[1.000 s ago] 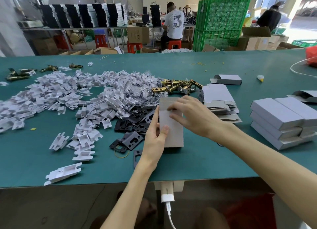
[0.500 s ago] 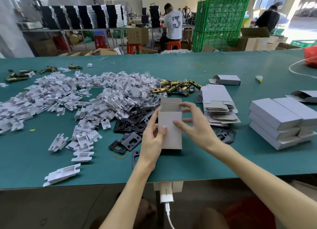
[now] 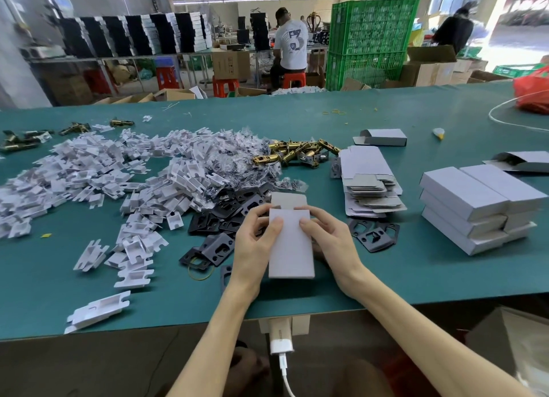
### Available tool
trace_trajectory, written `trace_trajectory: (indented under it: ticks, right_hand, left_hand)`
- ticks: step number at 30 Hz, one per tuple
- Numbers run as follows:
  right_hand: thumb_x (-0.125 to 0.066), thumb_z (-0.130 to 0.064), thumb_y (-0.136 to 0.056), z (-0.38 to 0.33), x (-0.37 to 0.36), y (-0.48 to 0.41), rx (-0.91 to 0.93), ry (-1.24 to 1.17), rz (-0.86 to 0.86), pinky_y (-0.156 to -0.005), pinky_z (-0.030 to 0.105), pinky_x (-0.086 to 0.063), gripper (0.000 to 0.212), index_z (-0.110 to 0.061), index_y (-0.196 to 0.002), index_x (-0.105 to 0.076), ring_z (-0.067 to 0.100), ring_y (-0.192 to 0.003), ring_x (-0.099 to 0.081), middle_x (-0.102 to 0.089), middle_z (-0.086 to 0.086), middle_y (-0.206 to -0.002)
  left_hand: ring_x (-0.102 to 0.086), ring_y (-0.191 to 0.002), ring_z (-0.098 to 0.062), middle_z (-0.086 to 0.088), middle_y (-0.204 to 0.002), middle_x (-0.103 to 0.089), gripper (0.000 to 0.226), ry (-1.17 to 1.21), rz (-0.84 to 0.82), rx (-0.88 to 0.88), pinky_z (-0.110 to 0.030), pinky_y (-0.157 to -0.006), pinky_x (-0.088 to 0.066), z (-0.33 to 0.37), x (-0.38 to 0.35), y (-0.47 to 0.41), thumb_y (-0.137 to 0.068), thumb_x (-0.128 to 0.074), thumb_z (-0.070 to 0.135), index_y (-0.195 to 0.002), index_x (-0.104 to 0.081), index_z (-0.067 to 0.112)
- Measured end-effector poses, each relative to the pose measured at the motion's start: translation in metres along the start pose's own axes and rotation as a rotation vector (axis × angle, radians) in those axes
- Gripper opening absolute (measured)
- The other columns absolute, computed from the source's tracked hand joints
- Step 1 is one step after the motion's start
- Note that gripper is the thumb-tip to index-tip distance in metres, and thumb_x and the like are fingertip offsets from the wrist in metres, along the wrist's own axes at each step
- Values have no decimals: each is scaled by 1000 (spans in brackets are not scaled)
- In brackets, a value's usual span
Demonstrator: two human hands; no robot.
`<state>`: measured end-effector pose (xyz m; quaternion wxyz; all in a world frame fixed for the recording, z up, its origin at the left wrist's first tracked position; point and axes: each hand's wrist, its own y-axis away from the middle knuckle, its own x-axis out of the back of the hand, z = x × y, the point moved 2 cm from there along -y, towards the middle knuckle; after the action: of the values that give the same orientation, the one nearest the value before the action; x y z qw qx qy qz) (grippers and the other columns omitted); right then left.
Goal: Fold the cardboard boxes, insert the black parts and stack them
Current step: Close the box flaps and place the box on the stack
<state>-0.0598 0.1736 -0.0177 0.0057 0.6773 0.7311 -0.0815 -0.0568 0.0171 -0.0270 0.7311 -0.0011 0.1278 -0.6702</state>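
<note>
A grey cardboard box [image 3: 291, 245] is held above the green table [image 3: 416, 277], its far flap open. My left hand [image 3: 252, 248] grips its left side, thumb on top. My right hand [image 3: 334, 242] grips its right side, thumb on top too. Black flat parts [image 3: 225, 215] lie in a heap just beyond and left of the box, and more black parts [image 3: 372, 233] lie to the right. A pile of flat unfolded boxes [image 3: 368, 182] sits behind them. Folded boxes [image 3: 475, 206] are stacked at the right.
A large heap of white plastic inserts [image 3: 104, 173] covers the left half. Brass latches [image 3: 297, 154] lie at the middle back. Two loose open boxes [image 3: 383, 137] [image 3: 523, 161] lie at the back right. A white charger [image 3: 280, 340] hangs below the table's front edge.
The box has been turned and lifted toward me. My right hand moved from the far flap to the box's right side, and both thumbs now lie on the top face.
</note>
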Motion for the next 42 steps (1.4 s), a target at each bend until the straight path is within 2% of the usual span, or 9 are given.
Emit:
trace_trajectory:
  ticks: [5, 9, 13, 18, 25, 29, 34, 38, 42]
  right_hand:
    - [-66, -37, -89, 5, 4, 2, -7, 19, 24, -75, 42, -51, 16, -25, -98, -72, 18, -85, -65, -73, 3, -95]
    - [-64, -41, -90, 7, 1, 3, -1, 49, -6, -70, 32, -50, 22, -22, -98, -72, 13, -82, -64, -73, 0, -93]
    - [-64, -35, -96, 8, 2, 3, 0, 33, 14, -74, 41, -50, 19, -20, -99, -75, 18, -86, -64, -73, 6, -97]
    - [-63, -31, -100, 7, 3, 2, -29, -6, 38, -74, 43, -48, 21, -17, -103, -78, 24, -88, -64, -72, 18, -104]
    - [-63, -32, -100, 7, 2, 3, -44, -15, 40, -74, 42, -51, 22, -17, -103, -78, 23, -89, -67, -74, 14, -103]
    - [-63, -30, -100, 7, 2, 3, -47, 6, 38, -74, 41, -52, 19, -17, -102, -78, 24, -90, -67, -74, 13, -102]
    - [-66, -29, -98, 5, 3, 4, 33, 70, 15, -70, 40, -57, 10, -28, -106, -72, 19, -91, -69, -73, 0, -101]
    - [-72, -48, -86, 4, 0, 2, -38, 28, 22, -73, 29, -57, 53, -23, -129, -53, 13, -100, -70, -71, 4, -114]
    - [-63, -66, -84, 5, -9, 4, -44, 299, -195, -83, 21, -51, 57, -33, -129, -53, 2, -103, -67, -71, -6, -116]
  left_hand:
    - [-64, -79, -10, 1, -90, -73, 9, -86, -21, -6, -26, -65, -52, -3, 0, -1, -99, -68, 28, -101, -68, 19]
    - [-60, -74, -7, 2, -85, -72, 18, -102, -5, 0, -21, -63, -47, -4, 1, -1, -104, -62, 23, -97, -73, 11]
    - [-64, -83, -15, -10, -101, -77, 21, -92, -21, 25, -32, -72, -49, -3, 0, 0, -105, -61, 22, -104, -78, 10]
    - [-64, -85, -16, -11, -105, -77, 22, -101, 6, 18, -37, -76, -47, -3, 1, -1, -105, -60, 19, -102, -80, 11]
    - [-67, -87, -20, -7, -102, -79, 24, -68, 19, 58, -43, -78, -51, -3, 3, 0, -104, -62, 31, -100, -83, 18]
    - [-69, -97, -22, -2, -111, -79, 20, -53, 3, 58, -46, -87, -55, -1, 4, 0, -104, -62, 26, -108, -81, 19]
    - [-68, -91, -18, -2, -109, -78, 22, -29, 0, -14, -40, -78, -56, 0, 4, 0, -103, -64, 15, -113, -78, 29]
    - [-68, -88, -16, 0, -99, -75, 33, 18, 87, -65, -30, -73, -58, -2, 8, -4, -102, -64, 10, -127, -72, 31]
    - [-70, -96, -21, -6, -106, -76, 12, 82, 348, -14, -31, -76, -57, -9, 17, -7, -103, -63, 12, -108, -72, 18]
